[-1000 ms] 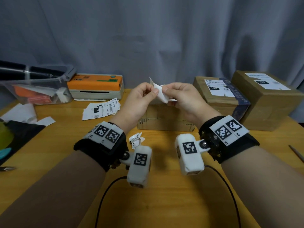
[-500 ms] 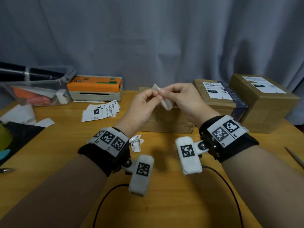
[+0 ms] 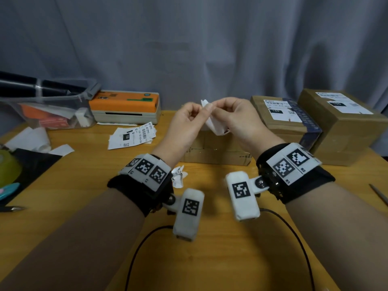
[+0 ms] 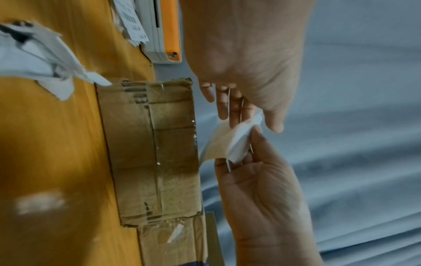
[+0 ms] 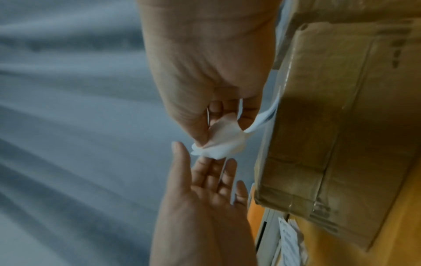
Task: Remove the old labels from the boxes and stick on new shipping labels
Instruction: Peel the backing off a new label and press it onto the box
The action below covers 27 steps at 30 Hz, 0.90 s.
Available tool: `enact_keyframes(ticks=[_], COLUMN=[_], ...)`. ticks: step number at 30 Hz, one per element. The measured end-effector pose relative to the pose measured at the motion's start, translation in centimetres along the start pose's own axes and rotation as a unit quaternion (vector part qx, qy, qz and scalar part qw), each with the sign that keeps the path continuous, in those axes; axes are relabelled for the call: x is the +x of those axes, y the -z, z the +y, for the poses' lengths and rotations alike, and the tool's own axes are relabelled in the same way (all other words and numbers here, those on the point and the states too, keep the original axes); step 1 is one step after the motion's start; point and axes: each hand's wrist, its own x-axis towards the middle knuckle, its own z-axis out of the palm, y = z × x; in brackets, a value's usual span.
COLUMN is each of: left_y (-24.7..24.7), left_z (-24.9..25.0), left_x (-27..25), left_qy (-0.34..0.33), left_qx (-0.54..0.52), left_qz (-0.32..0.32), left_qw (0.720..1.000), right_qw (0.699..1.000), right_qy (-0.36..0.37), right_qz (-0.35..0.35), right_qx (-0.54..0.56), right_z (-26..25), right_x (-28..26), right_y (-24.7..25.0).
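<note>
Both hands are raised above a flat cardboard box (image 3: 216,152) at the table's middle, with a small white label (image 3: 214,124) between them. My right hand (image 3: 222,108) pinches the crumpled label (image 5: 223,142) with curled fingers. My left hand (image 3: 201,111) has the label's corner (image 4: 227,144) between thumb and fingers; in the right wrist view those fingers (image 5: 212,171) look nearly straight. The box top (image 4: 148,144) shows only tape. Printed labels (image 3: 132,135) lie by the orange label printer (image 3: 126,106). A crumpled label scrap (image 3: 178,177) lies near my left wrist.
Two labelled cardboard boxes (image 3: 287,127) (image 3: 344,131) stand at the right rear. A clear plastic bin (image 3: 48,110), a black mat (image 3: 27,164) and a green roll (image 3: 8,166) fill the left side. A thin metal tool (image 3: 378,194) lies at the right edge; cables (image 3: 147,238) run below.
The label stood up as a pointed sheet between the hands; now it is more folded and hangs under the right hand. Both hands stay close together and have shifted only slightly.
</note>
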Motion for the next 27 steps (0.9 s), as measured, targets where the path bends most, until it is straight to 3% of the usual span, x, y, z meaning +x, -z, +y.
enact_keyframes(ticks=[4, 9, 13, 16, 21, 27], left_y=[-0.4, -0.6, -0.8, -0.7, -0.9, -1.0], left_z=[0.3, -0.2, -0.1, 0.3, 0.9, 0.9], left_x=[0.9, 0.8, 0.6, 0.7, 0.8, 1.0], left_qy=[-0.020, 0.025, 0.032, 0.013, 0.017, 0.041], left_qx=[0.017, -0.043, -0.053, -0.039, -0.044, -0.047], left_qz=[0.028, 0.034, 0.033, 0.032, 0.031, 0.023], left_qw=[0.999, 0.998, 0.998, 0.999, 0.998, 0.998], right_qw=[1.000, 0.990, 0.988, 0.995, 0.997, 0.995], right_qy=[0.001, -0.065, -0.081, -0.051, 0.043, -0.028], right_qz=[0.011, 0.056, 0.065, 0.024, 0.058, 0.045], right_qx=[0.003, 0.111, 0.118, 0.086, 0.031, 0.088], right_z=[-0.2, 0.3, 0.3, 0.0, 0.3, 0.6], right_x=[0.0, 0.1, 0.0, -0.1, -0.2, 0.2], right_y=[-0.1, -0.1, -0.4, -0.1, -0.2, 0.1])
